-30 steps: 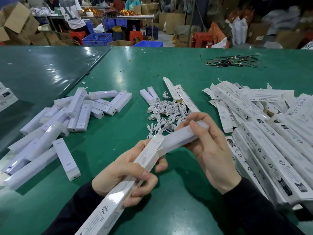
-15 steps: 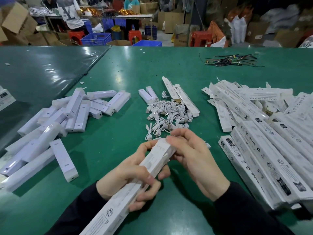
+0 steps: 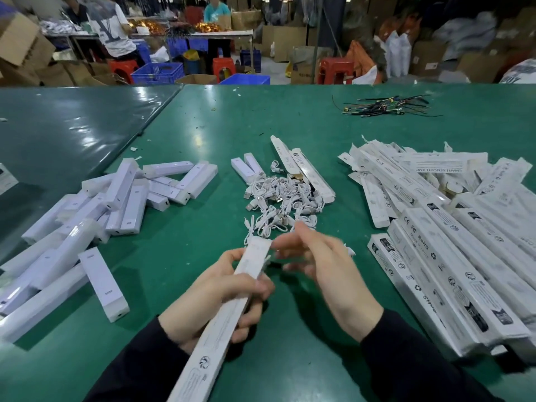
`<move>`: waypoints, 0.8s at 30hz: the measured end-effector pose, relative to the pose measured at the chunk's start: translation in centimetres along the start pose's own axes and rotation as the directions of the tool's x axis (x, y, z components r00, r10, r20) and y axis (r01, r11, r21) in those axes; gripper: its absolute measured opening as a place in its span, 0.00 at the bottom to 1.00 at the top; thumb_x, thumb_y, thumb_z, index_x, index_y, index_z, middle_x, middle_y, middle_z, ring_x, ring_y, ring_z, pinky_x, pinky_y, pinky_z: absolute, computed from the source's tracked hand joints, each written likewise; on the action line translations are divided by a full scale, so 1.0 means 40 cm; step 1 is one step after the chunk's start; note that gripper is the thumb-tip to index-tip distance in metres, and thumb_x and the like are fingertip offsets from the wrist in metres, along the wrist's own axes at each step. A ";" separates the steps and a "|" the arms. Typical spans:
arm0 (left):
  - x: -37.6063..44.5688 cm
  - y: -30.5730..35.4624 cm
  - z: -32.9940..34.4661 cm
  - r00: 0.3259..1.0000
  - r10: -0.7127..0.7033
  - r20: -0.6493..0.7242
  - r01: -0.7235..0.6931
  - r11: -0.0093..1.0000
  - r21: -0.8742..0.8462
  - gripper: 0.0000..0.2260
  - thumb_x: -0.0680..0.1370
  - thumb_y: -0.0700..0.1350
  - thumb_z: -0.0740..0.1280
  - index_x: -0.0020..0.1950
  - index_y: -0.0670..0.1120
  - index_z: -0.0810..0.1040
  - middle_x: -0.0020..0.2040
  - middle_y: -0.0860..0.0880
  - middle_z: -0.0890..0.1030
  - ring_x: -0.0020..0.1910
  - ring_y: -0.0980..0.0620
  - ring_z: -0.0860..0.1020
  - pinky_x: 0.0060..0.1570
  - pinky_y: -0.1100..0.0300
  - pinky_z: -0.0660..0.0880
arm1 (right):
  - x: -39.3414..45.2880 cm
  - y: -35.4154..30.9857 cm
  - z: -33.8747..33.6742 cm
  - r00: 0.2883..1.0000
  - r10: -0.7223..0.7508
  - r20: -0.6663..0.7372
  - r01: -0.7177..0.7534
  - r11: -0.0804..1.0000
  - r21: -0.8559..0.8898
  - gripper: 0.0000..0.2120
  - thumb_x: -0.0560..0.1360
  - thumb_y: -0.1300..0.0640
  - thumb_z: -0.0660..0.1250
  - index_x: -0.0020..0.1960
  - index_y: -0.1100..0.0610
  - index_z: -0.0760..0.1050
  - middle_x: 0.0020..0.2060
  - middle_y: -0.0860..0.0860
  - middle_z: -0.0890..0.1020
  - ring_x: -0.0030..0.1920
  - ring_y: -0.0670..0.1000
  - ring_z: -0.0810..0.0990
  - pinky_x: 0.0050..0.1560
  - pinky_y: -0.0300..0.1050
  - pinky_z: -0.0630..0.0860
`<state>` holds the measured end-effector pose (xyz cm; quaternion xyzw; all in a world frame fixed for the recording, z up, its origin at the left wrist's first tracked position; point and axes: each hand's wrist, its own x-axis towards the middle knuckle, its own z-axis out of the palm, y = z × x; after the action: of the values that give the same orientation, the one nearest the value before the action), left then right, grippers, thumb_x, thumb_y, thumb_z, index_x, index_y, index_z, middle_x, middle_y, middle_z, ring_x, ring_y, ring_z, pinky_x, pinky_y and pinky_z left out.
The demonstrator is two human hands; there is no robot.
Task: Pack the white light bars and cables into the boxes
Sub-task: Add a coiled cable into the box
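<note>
My left hand (image 3: pixel 214 297) grips a long white box (image 3: pixel 220 323) that points up and away from me, its open end near the cable pile. My right hand (image 3: pixel 324 274) hovers just right of that open end, blurred, fingers loosely spread and holding nothing I can see. No light bar shows outside the box. A heap of white light bars (image 3: pixel 95 216) lies at the left. Coiled white cables (image 3: pixel 278 201) sit in the middle. Several flat white boxes (image 3: pixel 452 233) are stacked at the right.
Two boxes (image 3: pixel 301 166) lie behind the cable pile. A bundle of dark wires (image 3: pixel 388 107) rests far right on the green table (image 3: pixel 290 358). People, blue crates and red stools stand beyond the table's far edge.
My right hand pushed the white light bar fully into the box held by my left hand, then let go and drew slightly away from the open end.
</note>
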<state>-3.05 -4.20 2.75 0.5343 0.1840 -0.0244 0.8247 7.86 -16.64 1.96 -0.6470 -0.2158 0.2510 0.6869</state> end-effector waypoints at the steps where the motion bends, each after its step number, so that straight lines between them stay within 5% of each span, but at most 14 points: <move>1: 0.006 -0.004 -0.012 0.999 0.013 -0.050 -0.015 1.000 -0.021 0.25 0.64 0.32 0.71 0.57 0.42 0.66 0.36 0.41 0.74 0.21 0.50 0.66 0.17 0.65 0.65 | 0.009 -0.003 -0.019 0.988 -0.116 -0.099 0.100 0.983 -0.153 0.09 0.77 0.53 0.67 0.42 0.54 0.83 0.41 0.49 0.85 0.42 0.43 0.81 0.44 0.36 0.74; 3: 0.015 0.000 -0.025 0.980 0.047 -0.193 -0.054 0.998 -0.034 0.19 0.68 0.33 0.73 0.53 0.40 0.68 0.35 0.43 0.74 0.23 0.51 0.69 0.19 0.62 0.68 | 0.026 0.000 -0.061 0.932 -0.317 -0.174 0.174 0.815 -0.552 0.07 0.76 0.62 0.67 0.50 0.51 0.80 0.47 0.45 0.82 0.49 0.42 0.77 0.46 0.29 0.70; 5: 0.020 0.007 -0.038 0.953 0.094 -0.288 -0.119 0.990 -0.073 0.10 0.74 0.40 0.70 0.50 0.39 0.72 0.34 0.44 0.76 0.26 0.52 0.73 0.23 0.63 0.73 | 0.040 0.012 -0.097 0.905 -0.402 -0.136 0.118 0.546 -0.829 0.15 0.76 0.62 0.64 0.61 0.53 0.74 0.57 0.48 0.74 0.58 0.46 0.71 0.55 0.34 0.67; 8: 0.019 0.011 -0.056 0.916 0.134 -0.377 -0.192 0.974 -0.118 0.18 0.68 0.48 0.73 0.50 0.37 0.79 0.37 0.43 0.81 0.30 0.51 0.79 0.29 0.62 0.78 | 0.055 0.026 -0.122 0.942 -0.309 -0.134 -0.019 0.349 -0.937 0.19 0.76 0.58 0.64 0.67 0.57 0.70 0.60 0.54 0.69 0.60 0.53 0.68 0.61 0.48 0.68; 12: 0.014 0.014 -0.060 0.917 0.123 -0.379 -0.171 0.981 -0.096 0.19 0.71 0.55 0.68 0.51 0.42 0.84 0.45 0.44 0.85 0.33 0.51 0.81 0.30 0.59 0.79 | 0.055 0.009 -0.126 0.966 -0.210 -0.152 -0.110 0.198 -0.974 0.10 0.78 0.56 0.63 0.56 0.57 0.77 0.49 0.52 0.77 0.47 0.53 0.75 0.47 0.46 0.70; 13: 0.014 0.014 -0.059 0.928 0.102 -0.358 -0.154 0.981 -0.122 0.19 0.71 0.56 0.67 0.50 0.43 0.85 0.43 0.45 0.84 0.31 0.51 0.79 0.28 0.59 0.77 | 0.052 0.004 -0.129 0.959 -0.247 -0.141 -0.077 0.251 -0.965 0.08 0.78 0.56 0.64 0.54 0.56 0.79 0.46 0.50 0.80 0.45 0.52 0.78 0.46 0.44 0.72; 15: 0.010 0.018 -0.057 0.955 0.074 -0.289 -0.141 0.966 -0.218 0.21 0.72 0.57 0.67 0.53 0.41 0.83 0.37 0.46 0.79 0.26 0.52 0.72 0.23 0.61 0.72 | 0.041 -0.009 -0.124 0.949 -0.278 -0.147 0.046 0.586 -0.809 0.04 0.76 0.58 0.70 0.48 0.52 0.82 0.39 0.46 0.83 0.37 0.47 0.82 0.41 0.39 0.76; 17: 0.011 0.019 -0.050 0.965 0.107 -0.238 -0.166 0.956 -0.242 0.23 0.70 0.56 0.73 0.57 0.40 0.79 0.36 0.47 0.76 0.24 0.54 0.68 0.20 0.63 0.68 | 0.024 -0.034 -0.094 0.983 -0.142 -0.117 0.098 0.943 -0.318 0.05 0.73 0.61 0.74 0.43 0.52 0.84 0.37 0.49 0.85 0.35 0.48 0.84 0.33 0.36 0.76; 18: 0.012 0.019 -0.046 0.964 0.139 -0.227 -0.190 0.958 -0.217 0.25 0.67 0.54 0.77 0.57 0.39 0.79 0.37 0.47 0.76 0.24 0.54 0.67 0.20 0.64 0.67 | 0.015 -0.042 -0.074 0.997 -0.047 -0.063 0.043 0.997 -0.057 0.05 0.71 0.62 0.75 0.43 0.53 0.84 0.39 0.51 0.85 0.36 0.49 0.85 0.30 0.37 0.76; 20: 0.012 0.017 -0.039 0.952 0.210 -0.222 -0.245 0.959 -0.143 0.27 0.59 0.50 0.80 0.54 0.40 0.81 0.39 0.46 0.77 0.23 0.55 0.66 0.19 0.65 0.65 | 0.001 -0.045 -0.032 0.990 0.129 0.064 -0.141 0.959 0.246 0.08 0.66 0.61 0.74 0.46 0.55 0.84 0.40 0.53 0.85 0.36 0.51 0.85 0.26 0.36 0.75; 24: 0.007 0.013 -0.030 0.949 0.261 -0.179 -0.278 0.958 -0.076 0.21 0.60 0.36 0.77 0.52 0.41 0.82 0.40 0.45 0.81 0.22 0.55 0.68 0.20 0.66 0.66 | -0.017 -0.026 0.026 0.935 0.298 0.191 -0.353 0.814 0.462 0.15 0.62 0.67 0.72 0.48 0.61 0.79 0.36 0.55 0.84 0.29 0.49 0.82 0.28 0.35 0.77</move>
<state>-3.01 -2.85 2.69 0.5123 0.1788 0.1427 0.8278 6.76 -16.30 3.09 -0.4645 -0.0687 0.4462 0.7619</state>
